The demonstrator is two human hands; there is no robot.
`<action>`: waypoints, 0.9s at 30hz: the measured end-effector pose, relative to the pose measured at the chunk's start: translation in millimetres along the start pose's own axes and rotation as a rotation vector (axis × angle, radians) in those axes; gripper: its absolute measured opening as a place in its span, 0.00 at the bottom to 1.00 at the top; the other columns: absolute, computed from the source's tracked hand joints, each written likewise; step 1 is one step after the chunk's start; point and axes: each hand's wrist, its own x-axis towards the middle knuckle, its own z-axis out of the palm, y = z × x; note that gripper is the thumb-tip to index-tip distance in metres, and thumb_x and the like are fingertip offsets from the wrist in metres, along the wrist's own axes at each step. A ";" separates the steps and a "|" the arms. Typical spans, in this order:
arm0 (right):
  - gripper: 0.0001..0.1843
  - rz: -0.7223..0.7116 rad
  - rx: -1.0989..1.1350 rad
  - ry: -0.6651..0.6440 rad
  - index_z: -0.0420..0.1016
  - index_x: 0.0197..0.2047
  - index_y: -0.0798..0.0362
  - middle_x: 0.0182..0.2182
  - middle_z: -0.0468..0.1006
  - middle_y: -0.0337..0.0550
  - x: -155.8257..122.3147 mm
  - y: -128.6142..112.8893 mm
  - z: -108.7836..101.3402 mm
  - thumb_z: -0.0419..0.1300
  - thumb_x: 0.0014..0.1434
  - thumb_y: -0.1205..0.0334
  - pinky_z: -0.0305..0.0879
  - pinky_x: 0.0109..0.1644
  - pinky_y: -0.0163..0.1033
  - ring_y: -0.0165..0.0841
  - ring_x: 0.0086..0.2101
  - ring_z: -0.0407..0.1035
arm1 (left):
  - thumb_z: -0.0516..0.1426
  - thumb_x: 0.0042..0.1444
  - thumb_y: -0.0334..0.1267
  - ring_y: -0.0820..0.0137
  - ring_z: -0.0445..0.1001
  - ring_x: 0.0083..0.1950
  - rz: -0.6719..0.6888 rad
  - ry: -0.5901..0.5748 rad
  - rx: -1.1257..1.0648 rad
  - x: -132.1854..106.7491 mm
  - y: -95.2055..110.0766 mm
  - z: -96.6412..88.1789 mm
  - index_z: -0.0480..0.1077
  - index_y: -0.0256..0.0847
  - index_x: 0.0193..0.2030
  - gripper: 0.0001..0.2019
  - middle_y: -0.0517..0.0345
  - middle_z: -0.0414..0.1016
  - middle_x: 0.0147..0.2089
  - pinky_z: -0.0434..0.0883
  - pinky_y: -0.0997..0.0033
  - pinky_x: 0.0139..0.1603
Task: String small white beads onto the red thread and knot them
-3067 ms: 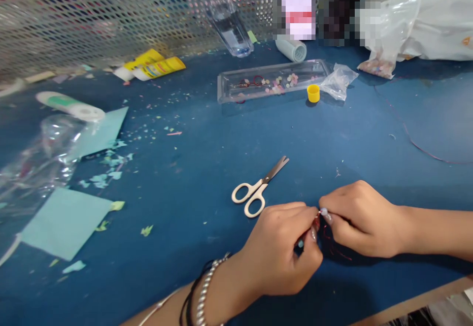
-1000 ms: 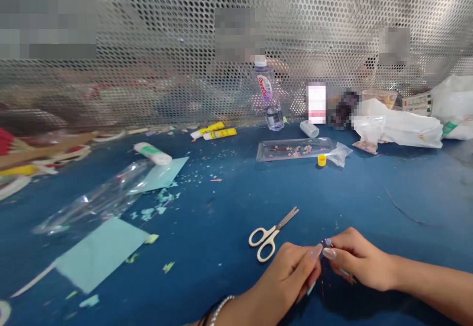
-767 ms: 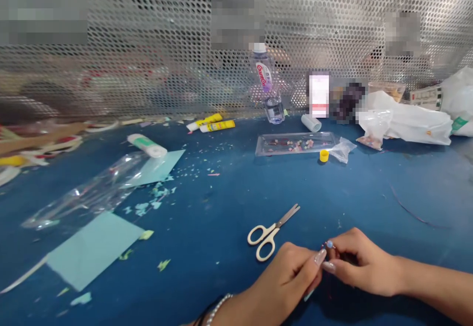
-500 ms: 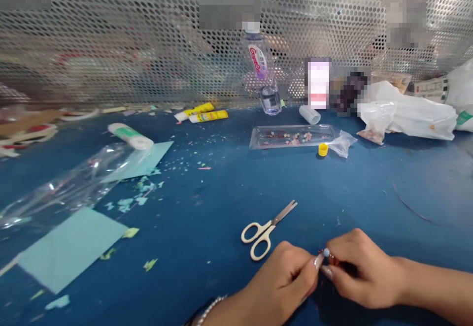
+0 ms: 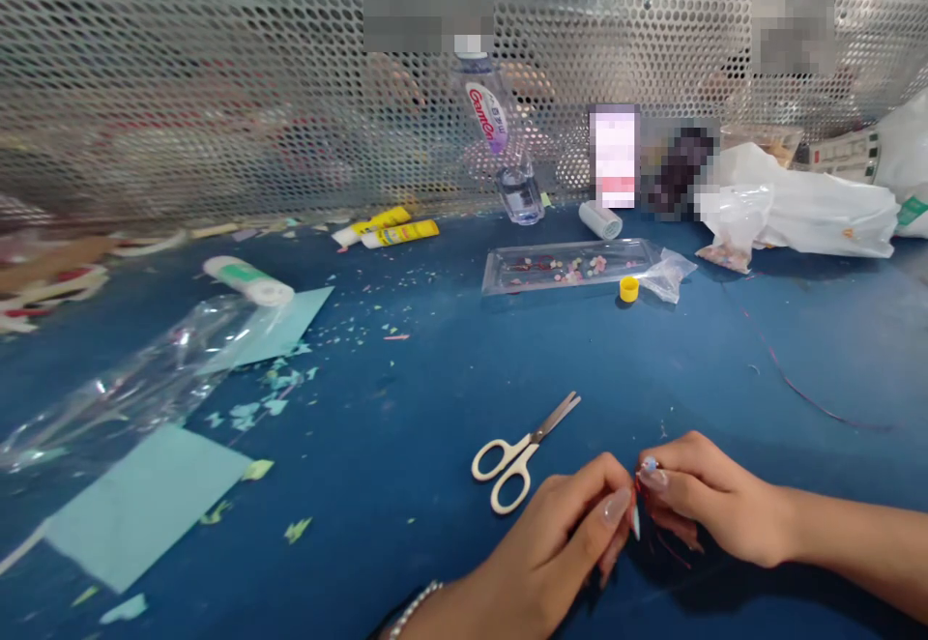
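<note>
My left hand (image 5: 562, 548) and my right hand (image 5: 707, 495) meet low on the blue table (image 5: 406, 398), fingertips pinched together. Between them is a thin red thread (image 5: 663, 543) with a small pale blue bead (image 5: 650, 464) at my right thumb and forefinger. The left fingers pinch the thread just left of the bead. Small white-handled scissors (image 5: 518, 451) lie closed on the table just left of my hands.
A clear tray of beads (image 5: 565, 268), a yellow cap (image 5: 628, 289) and a small plastic bag (image 5: 671, 273) lie further back. A water bottle (image 5: 497, 137), glue tubes (image 5: 384, 229), light blue paper (image 5: 141, 500) with scraps, cellophane (image 5: 137, 389) and white bags (image 5: 804, 210) surround them. Perforated metal screen behind.
The view has tilted up to show the screen and the back of the table. My hands stay pinched on the thread and bead; the left fingers have shifted slightly apart from the right.
</note>
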 end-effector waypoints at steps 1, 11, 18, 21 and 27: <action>0.28 0.006 0.008 0.002 0.55 0.20 0.55 0.15 0.58 0.33 -0.2 0.2 0.0 0.42 0.64 0.45 0.51 0.22 0.29 0.22 0.17 0.52 | 0.43 0.63 0.51 0.77 0.59 0.23 0.006 0.006 -0.036 0.1 -1.2 1.1 0.59 0.39 0.30 0.19 0.67 0.58 0.21 0.59 0.78 0.26; 0.24 0.069 -0.015 0.022 0.53 0.20 0.54 0.15 0.55 0.31 -0.2 -2.7 -1.7 0.43 0.64 0.50 0.49 0.21 0.28 0.21 0.17 0.50 | 0.55 0.54 0.53 0.79 0.60 0.20 -0.123 0.127 -0.283 4.7 -11.4 4.4 0.67 0.38 0.35 0.18 0.68 0.61 0.20 0.59 0.81 0.20; 0.17 0.019 -0.109 -0.016 0.53 0.20 0.54 0.16 0.56 0.32 0.5 -5.2 -3.9 0.43 0.61 0.64 0.50 0.22 0.28 0.22 0.18 0.50 | 0.60 0.48 0.52 0.81 0.62 0.16 -0.159 -0.046 -0.507 10.0 -5.4 -1.2 0.72 0.36 0.37 0.19 0.66 0.68 0.16 0.61 0.84 0.19; 0.16 -0.037 -0.113 -0.021 0.53 0.21 0.53 0.16 0.57 0.32 0.8 -2.9 -5.5 0.43 0.61 0.64 0.51 0.22 0.28 0.22 0.18 0.51 | 0.59 0.51 0.50 0.80 0.65 0.14 -0.182 -0.232 -0.718 10.7 -3.7 -3.7 0.69 0.37 0.43 0.19 0.64 0.72 0.17 0.62 0.84 0.17; 0.15 -0.073 -0.156 -0.035 0.54 0.22 0.54 0.16 0.57 0.32 2.0 -1.0 -6.2 0.44 0.61 0.65 0.51 0.23 0.28 0.22 0.18 0.51 | 0.63 0.48 0.44 0.80 0.68 0.15 -0.158 -0.175 -0.826 11.6 -10.5 -0.3 0.68 0.36 0.37 0.15 0.60 0.77 0.21 0.65 0.85 0.16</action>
